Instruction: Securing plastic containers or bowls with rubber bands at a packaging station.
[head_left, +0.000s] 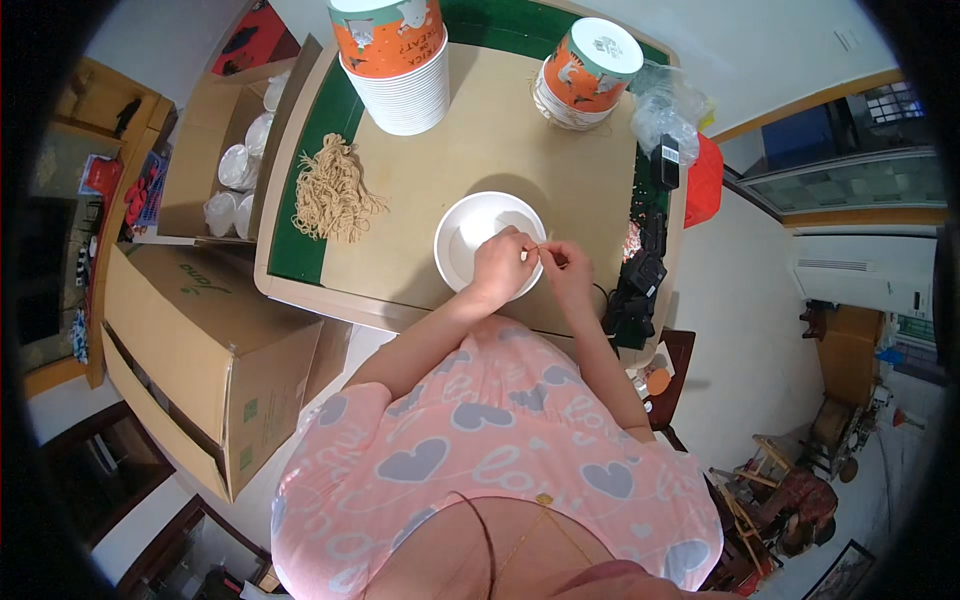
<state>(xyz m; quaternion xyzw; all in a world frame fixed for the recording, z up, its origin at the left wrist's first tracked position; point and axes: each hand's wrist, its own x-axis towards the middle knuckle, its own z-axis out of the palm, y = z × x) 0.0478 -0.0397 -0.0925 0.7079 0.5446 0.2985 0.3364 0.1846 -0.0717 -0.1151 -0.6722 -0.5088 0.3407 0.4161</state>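
Observation:
A round white paper bucket stands on the table close to me, its open mouth facing up. Over its right rim my left hand and my right hand meet, fingertips pinched together. Between them a thin bit of tan string shows; most of it is hidden by the fingers. To the left lies a loose tangled heap of tan string, touched by neither hand.
Far left stands a tall stack of paper buckets, with a shorter stack far right. Black devices with cables line the table's right edge, near a clear plastic bag. Cardboard boxes stand left of the table.

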